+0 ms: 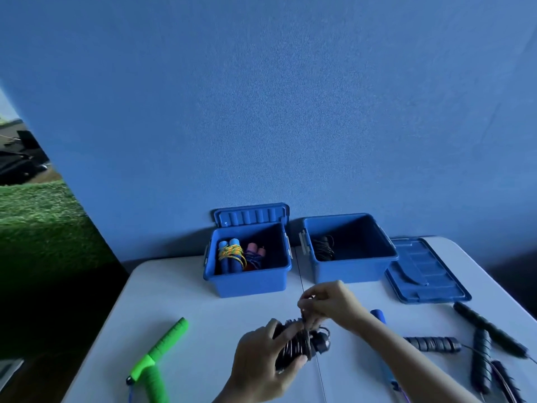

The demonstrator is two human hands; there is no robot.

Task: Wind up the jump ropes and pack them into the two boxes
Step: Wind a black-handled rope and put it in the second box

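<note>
Against a blue wall, on the white table (180,289), the left hand (261,362) grips the black rope bundle (299,341) near its front edge while the right hand (328,303) pinches the cord; snug, even turns should keep it compact for the right box (353,271).

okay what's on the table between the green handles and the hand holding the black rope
Nothing: in the head view, the table is bare between the green handles and the left hand gripping the black rope.
</note>
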